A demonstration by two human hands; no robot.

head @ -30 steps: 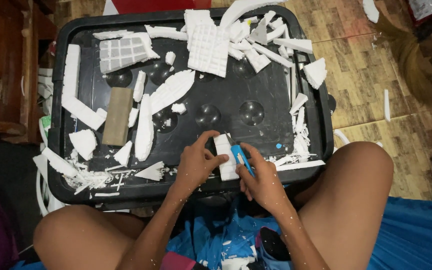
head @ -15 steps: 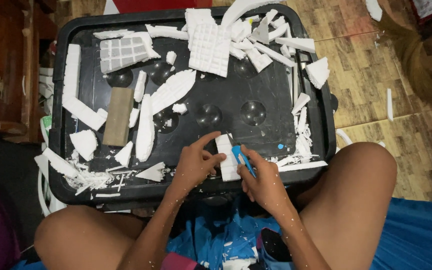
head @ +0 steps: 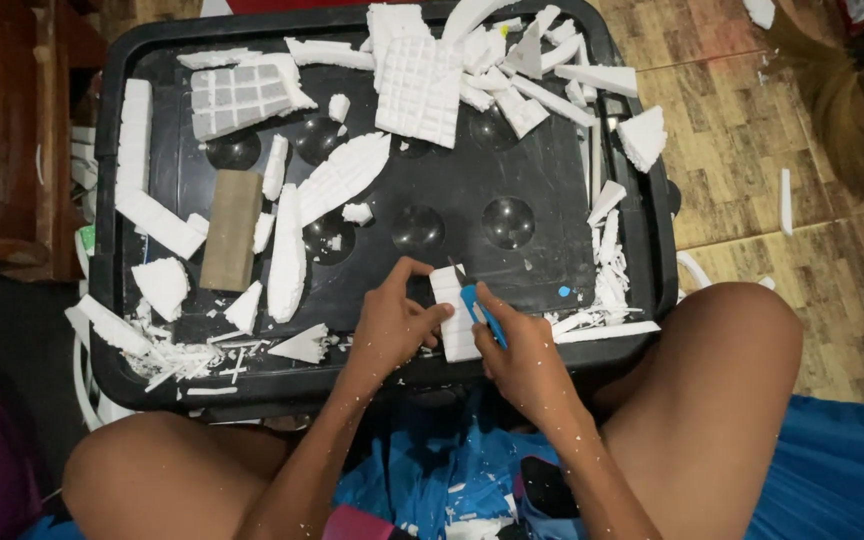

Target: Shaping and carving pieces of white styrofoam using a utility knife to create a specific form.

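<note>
My left hand (head: 392, 325) pins a small white foam block (head: 452, 320) flat on the near edge of a black plastic tray (head: 552, 175). My right hand (head: 517, 350) grips a blue-handled craft knife (head: 477, 305), its blade tip resting on the block's far end. Both hands touch the block from either side. My bare knees frame the tray's near side.
Several white foam scraps, gridded slabs (head: 420, 85) and curved hull-like strips (head: 342, 178) lie across the tray. A brown sanding block (head: 232, 228) sits at the left. Wooden furniture (head: 2, 140) stands to the left, and a wood-pattern floor (head: 752, 190) lies to the right. Blue cloth (head: 832, 480) covers my lap.
The hands stay on the foam block; the knife has shifted slightly along it. Nothing else has moved.
</note>
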